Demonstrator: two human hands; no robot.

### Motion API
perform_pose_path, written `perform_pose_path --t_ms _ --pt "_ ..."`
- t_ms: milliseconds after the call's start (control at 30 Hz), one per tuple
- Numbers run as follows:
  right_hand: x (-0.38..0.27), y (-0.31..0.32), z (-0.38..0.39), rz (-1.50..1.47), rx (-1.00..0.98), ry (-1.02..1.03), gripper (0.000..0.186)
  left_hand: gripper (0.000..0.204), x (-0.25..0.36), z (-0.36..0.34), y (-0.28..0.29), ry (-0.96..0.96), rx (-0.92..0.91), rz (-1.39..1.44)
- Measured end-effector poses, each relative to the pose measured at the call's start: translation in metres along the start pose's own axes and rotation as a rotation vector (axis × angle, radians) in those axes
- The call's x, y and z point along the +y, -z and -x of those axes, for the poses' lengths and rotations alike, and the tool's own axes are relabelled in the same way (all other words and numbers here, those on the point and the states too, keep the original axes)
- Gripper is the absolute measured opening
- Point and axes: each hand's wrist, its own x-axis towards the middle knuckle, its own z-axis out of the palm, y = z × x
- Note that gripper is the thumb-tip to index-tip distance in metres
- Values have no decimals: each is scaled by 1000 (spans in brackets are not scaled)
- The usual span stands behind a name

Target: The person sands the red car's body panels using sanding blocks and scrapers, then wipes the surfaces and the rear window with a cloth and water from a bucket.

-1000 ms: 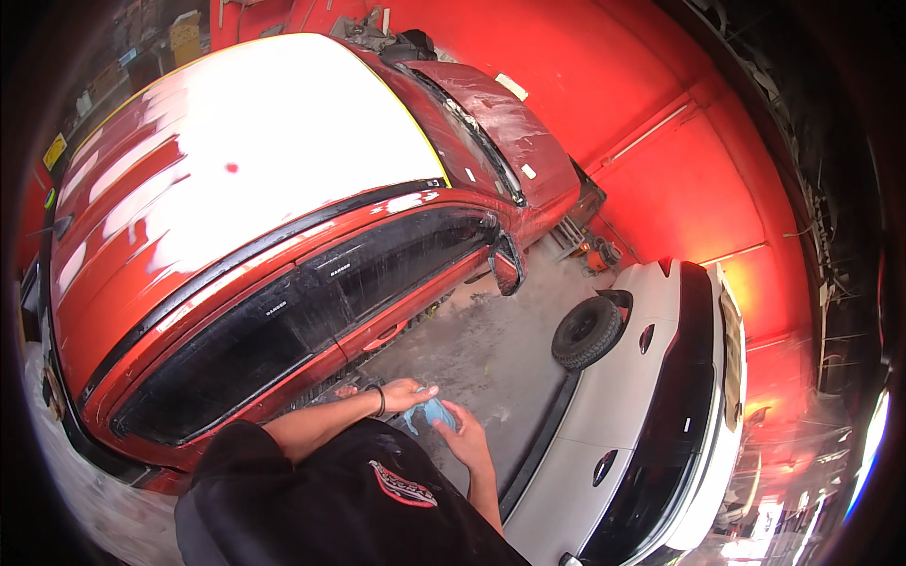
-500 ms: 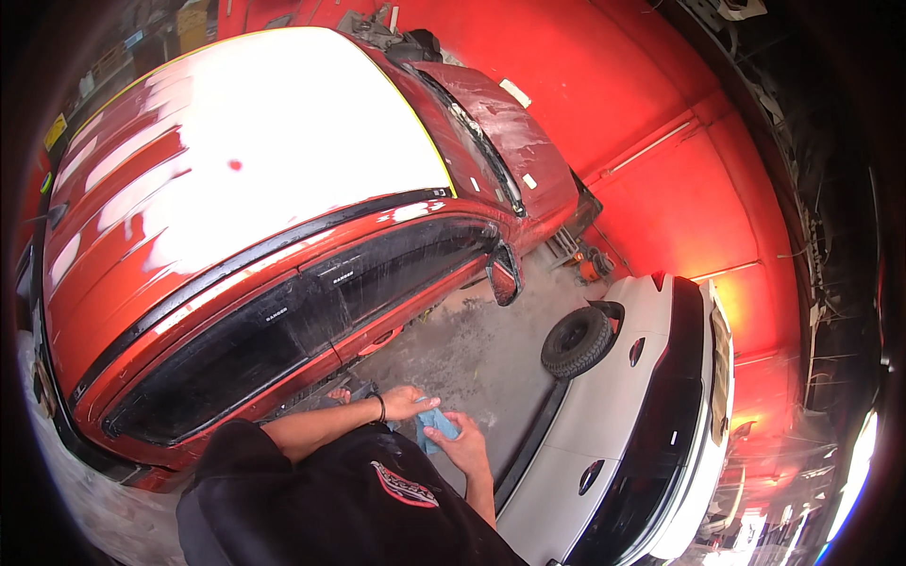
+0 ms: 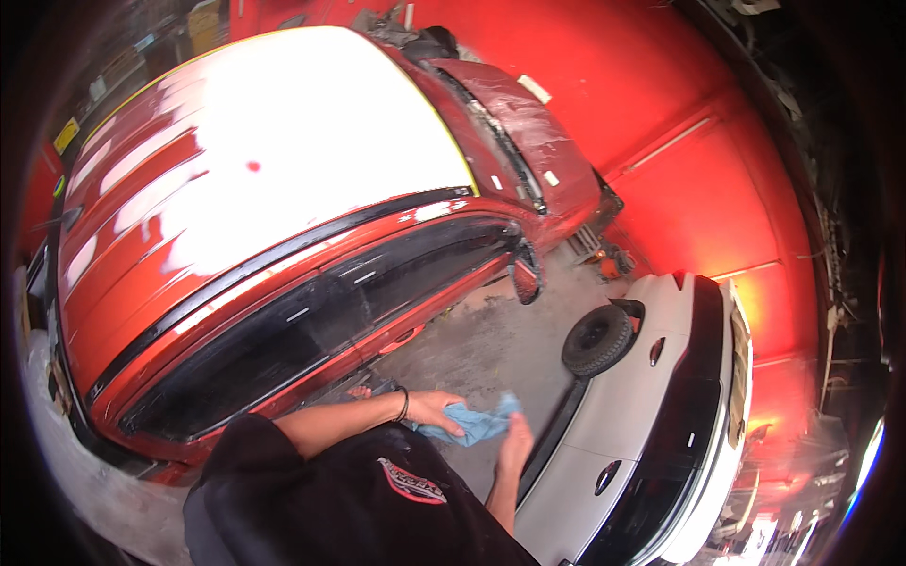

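Observation:
A thin light-blue cloth (image 3: 479, 424) is stretched between my two hands in front of my torso. My left hand (image 3: 436, 411), with a dark band on its wrist, is closed on the cloth's left end. The other end is in the closed fingers of my right hand (image 3: 514, 443), where cloth and fingertips are slightly blurred. Both hands are above the grey floor, apart from the vehicles on either side. The nearest to my left arm is a red car (image 3: 396, 337) with dark side windows.
The red car's roof (image 3: 330, 123) carries a large white patch edged with yellow tape. Its side mirror (image 3: 526, 271) sticks out over the floor. At the right a white vehicle (image 3: 576, 453) stands close, with a loose-looking wheel (image 3: 598, 340) beside it. Behind is a red wall (image 3: 717, 189).
My hands have moved apart and the bunched cloth is now drawn out between them. The whole view has shifted slightly, so the cars appear further right.

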Motion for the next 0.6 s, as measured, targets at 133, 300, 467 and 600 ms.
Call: perform_pose_path --t_ms 133,300,467,600 --pt "-61 -2 -18 -623 216 -332 36 31 -23 25 11 69 23 190" --pt "-68 5 -34 -927 40 -98 50 19 -43 36 51 72 31 31" --pt "-141 -36 -57 -968 -144 56 64 23 -48 63 45 -132 492 -164" --pt "-148 -66 -120 -649 -60 9 80 26 -41 63 37 -269 806 -348"
